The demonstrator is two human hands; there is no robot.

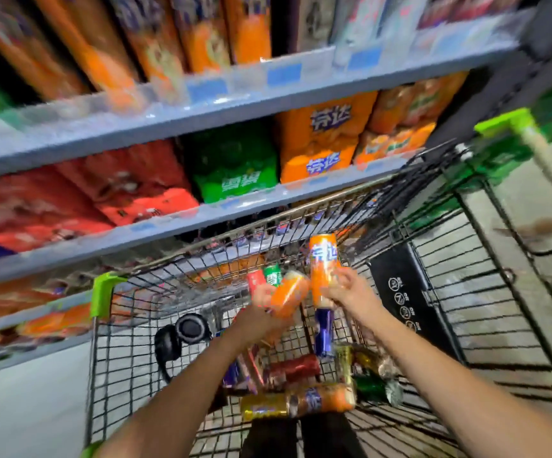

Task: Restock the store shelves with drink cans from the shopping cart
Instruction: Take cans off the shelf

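Clearly mid-task, each hand, left hand [261,300] and right hand [350,292], has its fingers wrapped round a tall orange drink can [323,269] above the black wire shopping cart [125,358], where many loose cans [301,401] await the grey metal shelves [235,107].

We see open air above the shopping cart [102,325], between its wire rim and the shelves [201,114]. The middle shelf is filled by red packs [129,190], a green pack [235,166] and orange packs [324,140], with only a dark slot beside the green pack. Loose cans [301,371] and black headphones [182,335] cover the cart floor; a black panel [403,292] walls the right.
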